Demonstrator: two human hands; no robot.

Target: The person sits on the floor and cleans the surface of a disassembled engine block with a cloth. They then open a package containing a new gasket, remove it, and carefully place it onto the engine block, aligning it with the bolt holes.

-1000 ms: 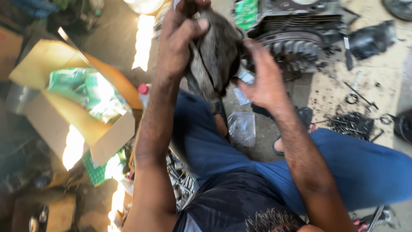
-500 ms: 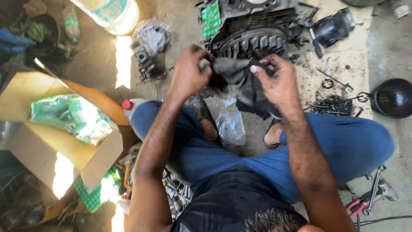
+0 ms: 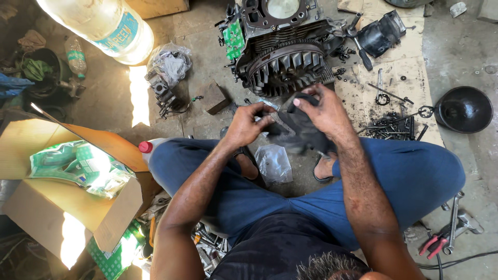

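Both the left hand (image 3: 248, 124) and the right hand (image 3: 324, 111) grasp a dark rag (image 3: 301, 132) with clenched fingers, stretching it above the lap, near the engine block (image 3: 282, 46).

We have bare floor (image 3: 197, 31) open left of the engine block (image 3: 285, 52), past the bagged parts (image 3: 168, 65). Straight ahead the engine block walls us in, just beyond both hands. Right side is cluttered: loose bolts and tools (image 3: 391, 122) on the cardboard sheet (image 3: 410, 67), then the black bowl (image 3: 463, 110). Open cardboard box (image 3: 67, 192) blocks the left.
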